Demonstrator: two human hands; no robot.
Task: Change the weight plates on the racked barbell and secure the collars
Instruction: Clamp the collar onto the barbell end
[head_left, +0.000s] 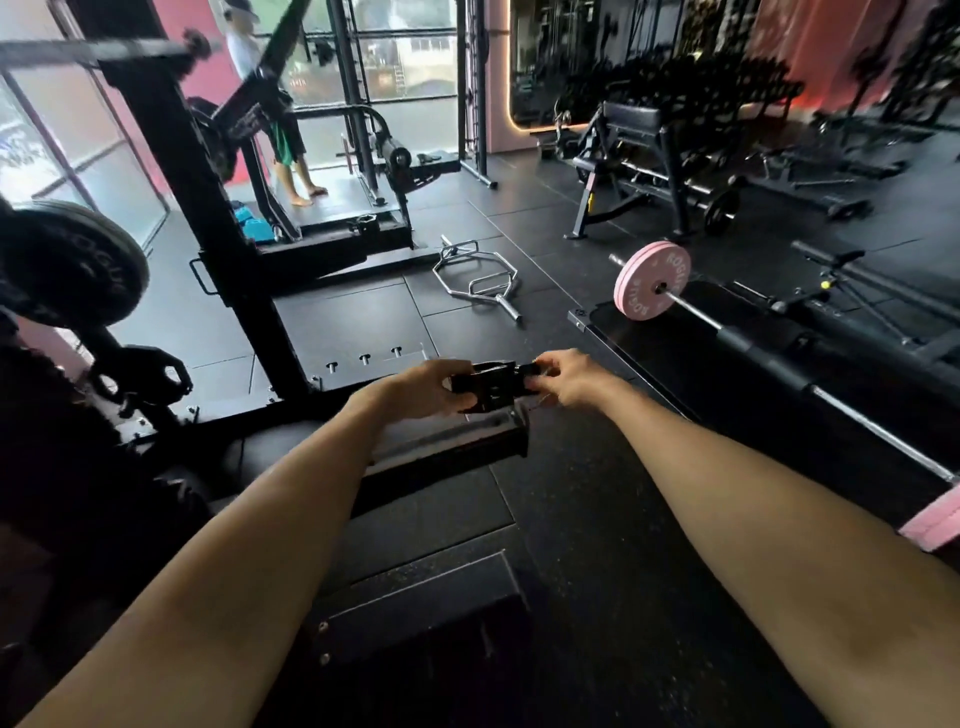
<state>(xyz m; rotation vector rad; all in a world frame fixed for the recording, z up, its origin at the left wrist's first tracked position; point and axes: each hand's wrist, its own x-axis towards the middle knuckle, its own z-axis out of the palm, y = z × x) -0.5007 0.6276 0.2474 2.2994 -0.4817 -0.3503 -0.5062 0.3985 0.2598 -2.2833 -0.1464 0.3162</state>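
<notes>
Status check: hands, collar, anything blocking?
Left hand and right hand both gripping black collar, held off any bar. Black plate at left. Nothing blocking.

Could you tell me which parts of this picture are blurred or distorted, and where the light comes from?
Head view: the racked bar at top left is motion-blurred; wide-angle bending curves the rack post; daylight enters through the far windows; the hands and the collar are fairly sharp.

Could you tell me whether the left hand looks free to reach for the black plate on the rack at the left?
Probably not yet. The left hand grips the black collar, which the right hand pinches at its other end. The black plate sits off to the left with nothing visibly between, so the hand's grip looks like the only obstacle.
</notes>
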